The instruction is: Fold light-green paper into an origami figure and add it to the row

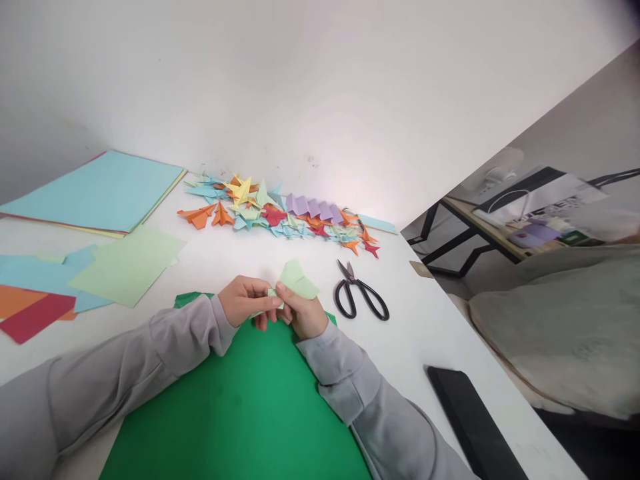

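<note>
A small piece of folded light green paper (299, 280) is held between both hands above the top of a green sheet (240, 407). My left hand (249, 301) pinches its left end, thumb on top and fingers curled beneath. My right hand (304, 312) grips it from the right, thumb pressed on the paper, with a broad flap rising beyond the thumb. The two hands nearly touch, and parts of the fingers are hidden. Black-handled scissors (360, 291) lie to the right of my right hand, blades pointing away.
Many folded paper shapes (263, 205) lie along the wall. Large coloured sheets (100, 190) and smaller squares (131, 263) are at the left. A black flat device (470, 420) lies at the right edge. Beyond it are a person's clothed body (560, 320) and another table (463, 215).
</note>
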Available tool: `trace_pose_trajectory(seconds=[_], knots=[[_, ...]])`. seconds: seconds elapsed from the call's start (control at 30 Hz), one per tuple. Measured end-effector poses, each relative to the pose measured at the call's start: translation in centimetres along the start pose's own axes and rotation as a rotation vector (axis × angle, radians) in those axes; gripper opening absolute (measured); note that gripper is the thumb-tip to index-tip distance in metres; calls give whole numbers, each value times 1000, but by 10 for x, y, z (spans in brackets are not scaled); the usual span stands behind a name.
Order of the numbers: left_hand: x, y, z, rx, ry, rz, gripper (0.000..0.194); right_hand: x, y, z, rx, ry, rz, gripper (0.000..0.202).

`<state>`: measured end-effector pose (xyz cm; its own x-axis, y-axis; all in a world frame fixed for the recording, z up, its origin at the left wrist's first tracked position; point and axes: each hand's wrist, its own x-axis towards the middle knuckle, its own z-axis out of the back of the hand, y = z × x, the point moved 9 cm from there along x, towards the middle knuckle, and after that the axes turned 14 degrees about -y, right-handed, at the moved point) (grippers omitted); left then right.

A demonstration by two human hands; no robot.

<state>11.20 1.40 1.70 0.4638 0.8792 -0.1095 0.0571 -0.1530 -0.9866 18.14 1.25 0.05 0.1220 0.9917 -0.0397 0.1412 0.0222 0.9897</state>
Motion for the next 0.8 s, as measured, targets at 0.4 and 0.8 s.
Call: trace_pose_trajectory(seconds=[0.4,0.8], knots=[[3,6,5,-59,20,37,31,0,14,7,101,-129,-15,46],[4,5,12,-70,-73,56,32,8,12,16,197,-161,-29,40]])
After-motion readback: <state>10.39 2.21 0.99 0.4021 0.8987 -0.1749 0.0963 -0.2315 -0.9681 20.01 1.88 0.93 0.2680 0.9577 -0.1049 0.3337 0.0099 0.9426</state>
